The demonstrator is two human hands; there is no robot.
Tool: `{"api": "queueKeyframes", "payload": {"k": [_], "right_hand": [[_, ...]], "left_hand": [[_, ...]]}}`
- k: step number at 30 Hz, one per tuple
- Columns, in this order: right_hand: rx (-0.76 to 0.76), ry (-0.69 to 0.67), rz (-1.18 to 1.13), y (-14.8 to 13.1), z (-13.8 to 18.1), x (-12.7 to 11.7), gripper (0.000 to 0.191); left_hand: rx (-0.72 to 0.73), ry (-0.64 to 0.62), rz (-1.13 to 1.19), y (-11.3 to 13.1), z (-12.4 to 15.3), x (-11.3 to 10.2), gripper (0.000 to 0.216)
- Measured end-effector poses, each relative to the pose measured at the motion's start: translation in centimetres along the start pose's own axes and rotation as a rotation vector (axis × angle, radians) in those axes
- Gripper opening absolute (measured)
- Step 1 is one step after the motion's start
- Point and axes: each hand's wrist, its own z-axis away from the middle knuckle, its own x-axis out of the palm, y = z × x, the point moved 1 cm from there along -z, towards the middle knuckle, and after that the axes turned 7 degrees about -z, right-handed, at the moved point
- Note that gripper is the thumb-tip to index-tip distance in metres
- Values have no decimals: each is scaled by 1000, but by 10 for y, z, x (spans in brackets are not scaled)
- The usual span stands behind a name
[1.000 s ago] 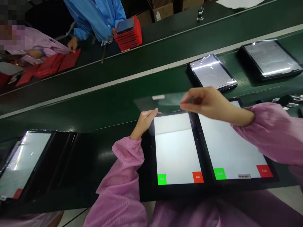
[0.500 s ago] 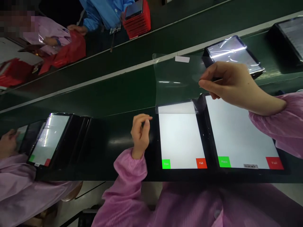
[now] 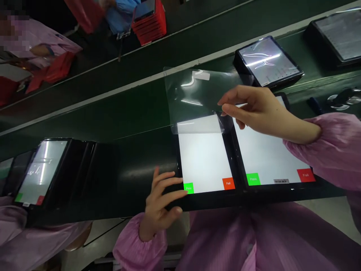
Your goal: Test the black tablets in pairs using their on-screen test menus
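Note:
My left hand (image 3: 160,201) is open with its fingers spread, at the lower left of a lit tablet (image 3: 203,154). A fingertip is at the green Pass box (image 3: 188,188) on its white screen. My right hand (image 3: 251,107) hovers over the upper edge between this tablet and a second lit tablet (image 3: 270,150). Its thumb and index finger are slightly apart, close to a clear plastic film (image 3: 194,90). The film's lower edge overlaps the top of the first screen, and a white label (image 3: 201,75) is near its far edge. Red Fail boxes show on both screens.
Another tablet (image 3: 267,60) lies behind my right hand, with a further one (image 3: 338,34) at the far right. Dark tablets and a lit one (image 3: 45,169) lean at the left beside a co-worker. Across the bench is a stack of red cases (image 3: 149,26).
My left hand has come down to the Pass box, its fingers spreading. My right hand's pinch on the film has loosened, and the film has sagged. The camera view has shifted.

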Motion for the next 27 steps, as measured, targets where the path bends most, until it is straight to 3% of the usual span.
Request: {"api": "queueKeyframes", "payload": {"k": [4, 8, 11, 13, 15, 17, 18, 20, 22, 25, 27], "right_hand": [[-22, -119, 98, -4, 32, 12, 29], [-135, -138, 217, -1, 35, 19, 29], [-105, -170, 236, -1, 29, 20, 36], [-60, -345, 235, -4, 33, 18, 38], [-30, -628, 211, -10, 49, 15, 36], [-90, -754, 231, -13, 74, 9, 34], [-167, -697, 282, -13, 89, 6, 33], [-347, -425, 445, -6, 118, -1, 42], [-406, -221, 609, 7, 145, -7, 59], [-369, -158, 750, 26, 173, -15, 75], [-361, -108, 770, 31, 183, -22, 78]], "left_hand": [[-124, 141, 9, 2, -1, -1, 13], [-89, 52, -146, 12, -16, 12, 21], [-53, 46, -258, 14, -34, 16, 33], [-92, 151, -229, 10, -41, 11, 39], [-126, 252, -164, 7, -39, 4, 46], [-107, 248, -138, 8, -28, -2, 51], [-83, 208, -146, 10, -21, -4, 51], [-35, 113, -188, 16, -6, -3, 45], [4, 43, -262, 22, 8, 1, 40], [23, -11, -337, 23, 18, 5, 41], [11, 21, -322, 20, 18, 5, 42]]}}
